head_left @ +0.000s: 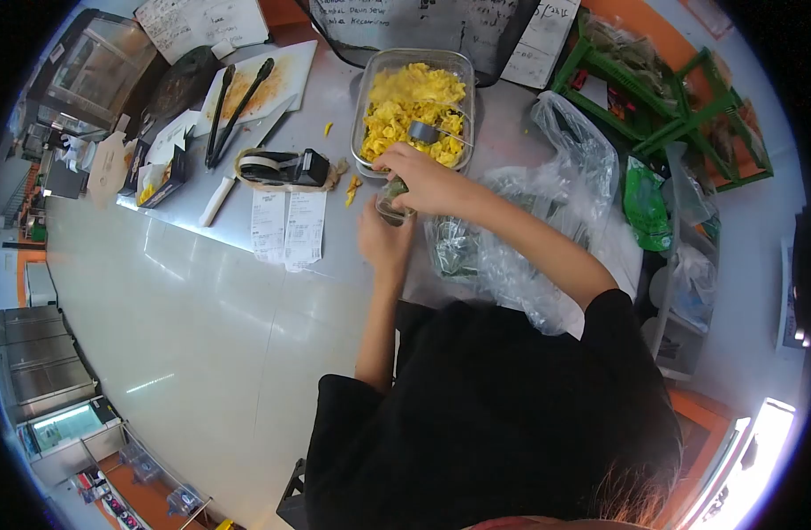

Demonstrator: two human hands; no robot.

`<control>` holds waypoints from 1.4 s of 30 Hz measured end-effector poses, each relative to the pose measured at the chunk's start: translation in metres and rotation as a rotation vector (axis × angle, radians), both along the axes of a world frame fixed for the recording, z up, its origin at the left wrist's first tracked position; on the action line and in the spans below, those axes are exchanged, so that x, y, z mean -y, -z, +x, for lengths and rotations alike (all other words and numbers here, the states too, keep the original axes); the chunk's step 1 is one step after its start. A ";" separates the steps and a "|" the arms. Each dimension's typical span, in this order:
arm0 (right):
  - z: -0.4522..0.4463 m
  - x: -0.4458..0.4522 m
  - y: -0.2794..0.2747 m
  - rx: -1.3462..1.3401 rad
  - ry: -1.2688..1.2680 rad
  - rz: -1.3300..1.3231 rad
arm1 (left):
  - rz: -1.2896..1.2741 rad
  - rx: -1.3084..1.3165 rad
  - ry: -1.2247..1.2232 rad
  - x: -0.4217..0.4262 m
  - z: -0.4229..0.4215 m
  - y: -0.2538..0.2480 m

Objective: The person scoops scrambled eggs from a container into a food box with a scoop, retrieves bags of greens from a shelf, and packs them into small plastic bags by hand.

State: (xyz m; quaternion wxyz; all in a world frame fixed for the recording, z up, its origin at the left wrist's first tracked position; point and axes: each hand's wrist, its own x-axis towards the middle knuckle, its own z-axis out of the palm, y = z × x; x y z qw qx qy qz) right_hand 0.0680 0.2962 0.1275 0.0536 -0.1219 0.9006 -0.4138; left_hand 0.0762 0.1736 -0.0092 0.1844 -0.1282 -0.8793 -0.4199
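My left hand (384, 237) is wrapped round a small clear plastic cup (393, 201) with something greenish showing in it, near the front edge of the steel table. Over the cup's mouth is my right hand (423, 184), its fingers curled down; what they grip, if anything, is hidden. Just beyond both hands stands a clear rectangular tub (363, 97) of yellow food pieces (414, 88). A grey utensil part (423, 132) lies on the yellow food. Clear plastic bags (534, 208) lie beneath and beside my right forearm.
Left of the tub are a tape dispenser (286, 168), two paper receipts (287, 228), a knife (218, 199) and black tongs (238, 110) on a stained cutting board (295, 75). Green crates (617, 115) and a green packet (646, 203) stand at the right.
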 end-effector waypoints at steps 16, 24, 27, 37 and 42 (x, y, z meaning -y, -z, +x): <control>-0.012 0.003 0.039 -0.260 0.088 0.032 | -0.019 0.065 -0.074 -0.004 -0.004 -0.015; -0.019 0.000 0.044 -0.160 0.183 -0.270 | -0.104 0.025 -0.063 -0.005 -0.007 -0.018; -0.017 -0.001 0.046 -0.214 0.258 -0.156 | -0.108 -0.007 -0.056 -0.006 -0.007 -0.017; -0.017 -0.007 0.060 0.049 0.100 0.063 | -0.069 0.032 0.017 -0.011 -0.011 0.004; -0.012 -0.007 0.044 -0.037 0.201 0.041 | -0.055 0.161 -0.020 -0.013 -0.006 -0.028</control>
